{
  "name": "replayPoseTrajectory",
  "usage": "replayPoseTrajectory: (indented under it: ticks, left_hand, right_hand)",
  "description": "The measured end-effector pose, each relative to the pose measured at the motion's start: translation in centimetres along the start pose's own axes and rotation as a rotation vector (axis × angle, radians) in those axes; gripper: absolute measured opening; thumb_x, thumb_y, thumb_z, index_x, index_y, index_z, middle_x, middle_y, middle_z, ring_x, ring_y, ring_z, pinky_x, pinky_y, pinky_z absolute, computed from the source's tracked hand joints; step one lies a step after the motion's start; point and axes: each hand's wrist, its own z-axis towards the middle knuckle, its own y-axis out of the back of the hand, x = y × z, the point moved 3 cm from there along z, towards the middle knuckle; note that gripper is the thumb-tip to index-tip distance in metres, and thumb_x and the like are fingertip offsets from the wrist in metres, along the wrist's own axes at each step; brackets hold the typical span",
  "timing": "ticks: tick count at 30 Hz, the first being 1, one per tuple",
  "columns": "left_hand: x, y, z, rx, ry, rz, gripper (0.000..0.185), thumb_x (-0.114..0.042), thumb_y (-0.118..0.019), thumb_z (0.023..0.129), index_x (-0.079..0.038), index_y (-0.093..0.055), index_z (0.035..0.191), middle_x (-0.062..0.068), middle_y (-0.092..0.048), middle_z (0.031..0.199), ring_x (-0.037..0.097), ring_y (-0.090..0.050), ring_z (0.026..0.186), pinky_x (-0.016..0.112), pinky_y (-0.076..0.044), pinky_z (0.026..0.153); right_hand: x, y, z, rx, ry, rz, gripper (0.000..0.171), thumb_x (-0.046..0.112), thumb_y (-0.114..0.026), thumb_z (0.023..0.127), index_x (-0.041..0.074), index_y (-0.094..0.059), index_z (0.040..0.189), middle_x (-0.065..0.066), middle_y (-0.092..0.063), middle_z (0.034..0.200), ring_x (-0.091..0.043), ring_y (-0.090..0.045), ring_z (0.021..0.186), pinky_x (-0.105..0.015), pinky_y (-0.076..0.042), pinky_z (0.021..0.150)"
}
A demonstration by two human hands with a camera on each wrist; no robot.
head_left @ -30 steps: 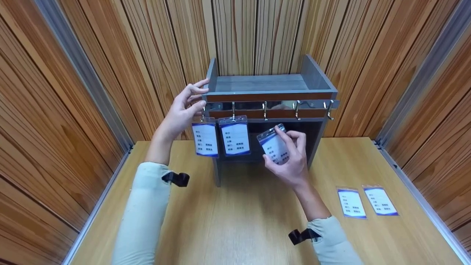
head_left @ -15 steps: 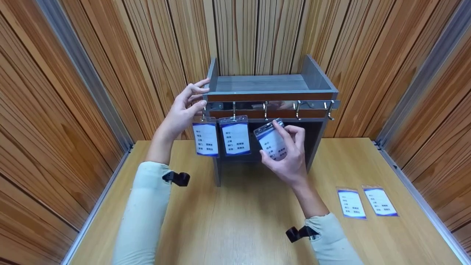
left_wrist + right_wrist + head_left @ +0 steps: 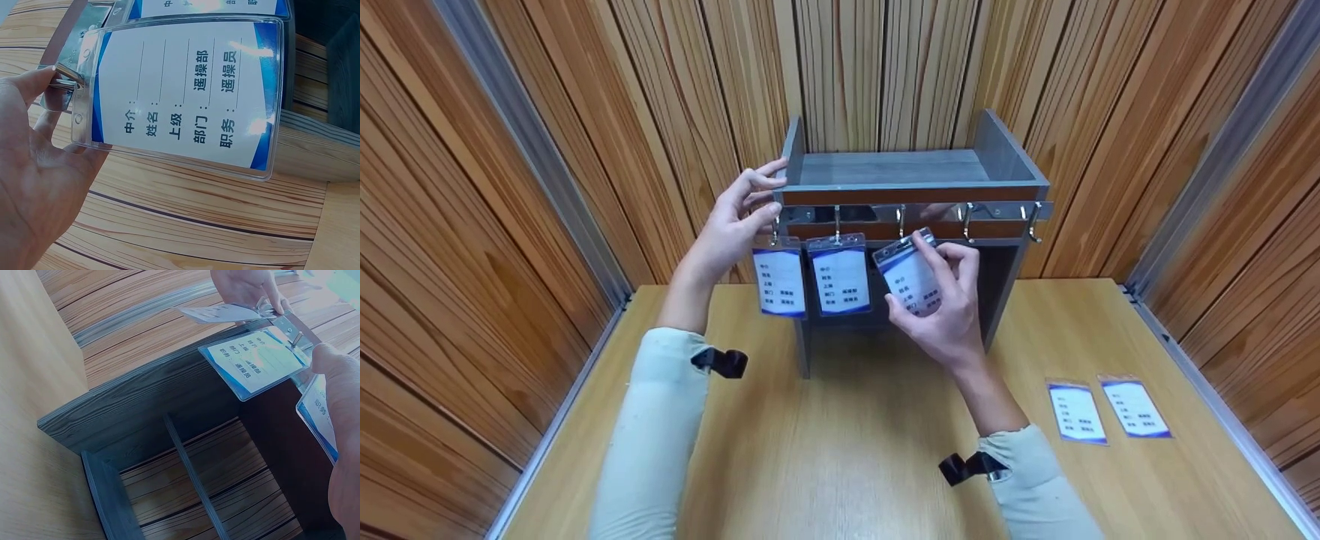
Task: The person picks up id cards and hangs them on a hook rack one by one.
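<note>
— Two badge holders hang from the hook rail already: the first badge (image 3: 778, 281) on the leftmost hook and the second badge (image 3: 840, 277) on the next one. Which step would you say is in hand?

— Hanging the third, I judge. The right hand (image 3: 949, 311) pinches the third badge (image 3: 911, 277) between thumb and fingers and holds it tilted, its top edge close under the middle hook (image 3: 900, 223), at about 12 o'clock from the hand.

— Is it on the hook?

— I cannot tell for certain; the card looks just below the hook, with its slot not yet over the tip.

— And the left hand (image 3: 735, 225)?

— It sits at 9 o'clock of the grey shelf (image 3: 1012, 176), fingers loosely bent at the shelf's left corner beside the first badge. The left wrist view shows its palm and a fingertip against the clip end of that badge; no firm clasp shows, so I read it as relaxed, steadying.

— What does the next move call for?

— Probably levelling the card, lining its slot with the hook's upturned tip, lifting a little and letting it settle before the pinch loosens.

— Anything left after that?

— Two spare badges (image 3: 1076, 412) lie flat on the wooden table (image 3: 840, 465) at about 4 o'clock from the shelf, well apart from both hands, and two hooks on the right of the rail (image 3: 997, 211) are bare.
</note>
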Motion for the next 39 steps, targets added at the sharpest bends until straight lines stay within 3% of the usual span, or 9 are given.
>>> replayPoseTrajectory:
  ticks: [8,19,29,36,39]
  left_hand:
    - [-0.1,-0.1,0.0,0.003,0.008,0.000,0.029,-0.013,-0.054,0.117,-0.008,-0.056,0.145,-0.005,-0.037,0.186,0.040,-0.037,0.169,0.074,-0.045,0.127]
    - [0.0,-0.1,0.0,0.004,0.006,0.005,0.029,-0.013,-0.053,0.117,-0.005,-0.055,0.145,-0.003,-0.037,0.186,0.038,-0.039,0.168,0.073,-0.045,0.128]
    - [-0.1,0.0,0.0,-0.002,0.005,0.005,0.031,-0.013,-0.053,0.117,-0.004,-0.055,0.147,-0.003,-0.037,0.186,0.039,-0.038,0.168,0.074,-0.044,0.127]
    - [-0.3,0.0,-0.1,-0.006,0.001,-0.002,0.031,-0.012,-0.053,0.117,-0.005,-0.055,0.147,-0.003,-0.037,0.186,0.040,-0.038,0.168,0.074,-0.045,0.126]
    - [-0.3,-0.1,-0.1,-0.002,0.000,-0.004,0.030,-0.012,-0.053,0.117,-0.005,-0.056,0.146,-0.003,-0.036,0.186,0.040,-0.037,0.168,0.074,-0.045,0.127]
  right_hand:
    - [0.0,-0.1,0.2,0.016,-0.025,0.001,0.081,0.017,-0.095,0.083,0.003,-0.063,0.156,-0.025,-0.050,0.142,-0.030,-0.051,0.136,-0.030,-0.053,0.114]
    - [-0.5,-0.5,0.1,0.034,-0.048,0.005,0.081,0.015,-0.095,0.084,0.003,-0.063,0.157,-0.026,-0.049,0.142,-0.028,-0.049,0.135,-0.022,-0.051,0.113]
    - [-0.4,-0.8,0.1,0.029,-0.064,0.001,0.080,0.017,-0.095,0.086,0.006,-0.063,0.159,-0.025,-0.048,0.142,-0.027,-0.050,0.134,-0.025,-0.054,0.112]
    - [-1.0,-1.7,0.0,0.051,-0.154,0.032,0.081,0.018,-0.093,0.089,0.007,-0.059,0.163,-0.024,-0.046,0.142,-0.030,-0.050,0.134,-0.026,-0.053,0.114]
    - [-1.3,-2.0,-0.1,0.049,-0.183,0.030,0.082,0.017,-0.093,0.090,0.007,-0.058,0.163,-0.025,-0.046,0.142,-0.031,-0.050,0.134,-0.033,-0.054,0.118]
